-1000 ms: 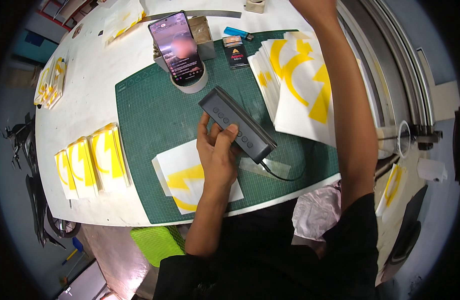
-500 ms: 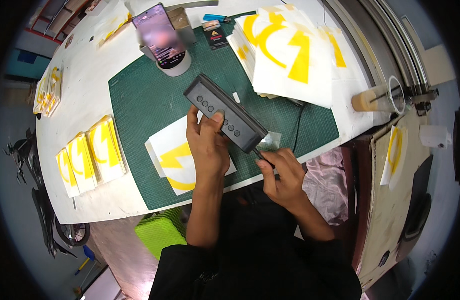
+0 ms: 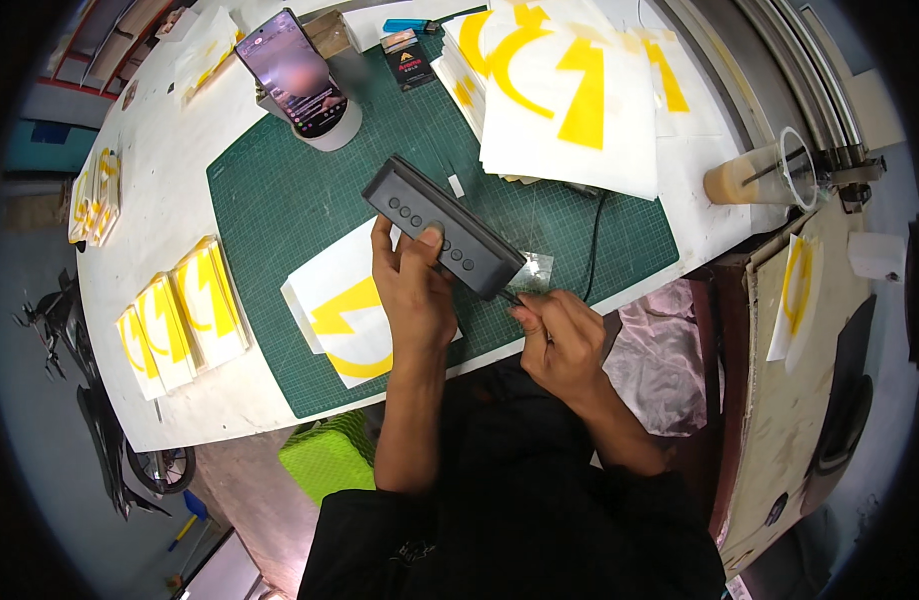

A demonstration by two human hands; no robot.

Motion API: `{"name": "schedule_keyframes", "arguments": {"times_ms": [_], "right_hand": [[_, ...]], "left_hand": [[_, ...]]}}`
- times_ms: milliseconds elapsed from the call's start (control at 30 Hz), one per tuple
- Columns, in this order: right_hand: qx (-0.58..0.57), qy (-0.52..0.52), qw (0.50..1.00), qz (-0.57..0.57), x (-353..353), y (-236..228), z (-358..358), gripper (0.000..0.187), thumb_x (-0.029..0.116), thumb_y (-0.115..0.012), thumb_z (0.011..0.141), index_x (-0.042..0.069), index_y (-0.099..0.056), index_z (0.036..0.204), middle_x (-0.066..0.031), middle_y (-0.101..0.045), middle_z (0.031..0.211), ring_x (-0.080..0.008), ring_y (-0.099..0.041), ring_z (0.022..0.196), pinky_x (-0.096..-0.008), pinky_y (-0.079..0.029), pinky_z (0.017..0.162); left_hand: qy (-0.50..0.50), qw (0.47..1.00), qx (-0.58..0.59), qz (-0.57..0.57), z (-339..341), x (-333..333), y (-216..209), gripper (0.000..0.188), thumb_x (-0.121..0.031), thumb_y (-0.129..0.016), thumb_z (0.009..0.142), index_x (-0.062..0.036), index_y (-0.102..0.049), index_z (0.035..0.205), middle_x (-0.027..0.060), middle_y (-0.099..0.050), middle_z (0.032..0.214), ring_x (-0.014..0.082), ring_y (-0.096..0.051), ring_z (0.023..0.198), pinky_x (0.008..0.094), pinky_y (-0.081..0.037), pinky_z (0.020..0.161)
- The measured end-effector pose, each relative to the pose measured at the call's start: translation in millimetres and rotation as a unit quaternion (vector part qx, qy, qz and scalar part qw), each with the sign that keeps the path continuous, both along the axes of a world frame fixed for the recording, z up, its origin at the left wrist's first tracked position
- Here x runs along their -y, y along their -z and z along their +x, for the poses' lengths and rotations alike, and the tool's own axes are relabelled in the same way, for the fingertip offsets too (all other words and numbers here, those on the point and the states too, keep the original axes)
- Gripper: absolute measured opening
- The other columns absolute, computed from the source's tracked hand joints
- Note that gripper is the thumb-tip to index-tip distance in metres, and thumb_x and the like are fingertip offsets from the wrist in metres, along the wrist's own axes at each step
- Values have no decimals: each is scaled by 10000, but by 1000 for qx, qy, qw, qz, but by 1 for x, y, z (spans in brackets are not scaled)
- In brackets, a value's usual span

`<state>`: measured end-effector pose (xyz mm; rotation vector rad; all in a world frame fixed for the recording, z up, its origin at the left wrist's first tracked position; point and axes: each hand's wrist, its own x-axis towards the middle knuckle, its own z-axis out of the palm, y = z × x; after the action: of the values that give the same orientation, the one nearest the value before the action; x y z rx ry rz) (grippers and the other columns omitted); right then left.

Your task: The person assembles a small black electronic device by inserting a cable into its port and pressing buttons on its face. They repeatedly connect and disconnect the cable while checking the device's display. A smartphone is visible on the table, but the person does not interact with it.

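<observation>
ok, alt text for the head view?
Left hand holds a dark box with a row of round buttons above a green cutting mat; right hand pinches the cable at the box's near end. Yellow-on-white decal sheets, a propped phone and a cup lie around.

Both forearms rising bare from the lower edge, out of dark sleeves, elbows bent and tucked close to the torso. Left hand [image 3: 412, 290] raised ahead of the chest, back of the hand toward the camera, fingers curled in a grasp, thumb [image 3: 430, 238] stretched forward and pressed flat, wrist held straight in line with the forearm. Right hand [image 3: 560, 335] lower and just beside the left, knuckles up, fingers bunched in a tight pinch at the fingertips [image 3: 523, 312], wrist bent slightly inward toward the left hand. Hands near each other but not touching, right forearm angled in from the lower right.
</observation>
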<state>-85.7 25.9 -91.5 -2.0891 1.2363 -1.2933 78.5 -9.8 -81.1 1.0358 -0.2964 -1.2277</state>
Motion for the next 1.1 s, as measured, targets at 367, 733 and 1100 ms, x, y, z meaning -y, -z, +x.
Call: {"name": "schedule_keyframes", "arguments": {"times_ms": [367, 733, 1100], "right_hand": [[17, 12, 1000, 0, -4, 13, 3, 91, -21, -675, 902, -40, -601, 852, -133, -579, 706, -277, -588, 559, -365, -476, 507], [48, 12, 998, -30, -3, 51, 15, 89, -39, -661, 887, -41, -577, 858, -143, -548, 693, -291, -574, 552, -379, -479, 505], [42, 26, 998, -33, -4, 53, 15, 91, -13, -669, 891, -38, -585, 863, -114, -526, 670, -249, -554, 534, -356, -451, 471]], "left_hand": [[16, 999, 34, -8, -5, -1, 5, 700, -119, -627, 893, 12, -294, 1495, 139, -645, 1157, 197, -665, 956, 325, -564, 804], [27, 999, 40, -7, -2, 1, 33, 412, -205, -493, 923, -24, -463, 1292, 192, -645, 1137, 356, -687, 1050, 480, -569, 941], [62, 996, 58, -21, 0, -1, 34, 441, -303, -555, 956, -9, -498, 1279, 203, -665, 1175, 351, -683, 1085, 462, -550, 965]]}}
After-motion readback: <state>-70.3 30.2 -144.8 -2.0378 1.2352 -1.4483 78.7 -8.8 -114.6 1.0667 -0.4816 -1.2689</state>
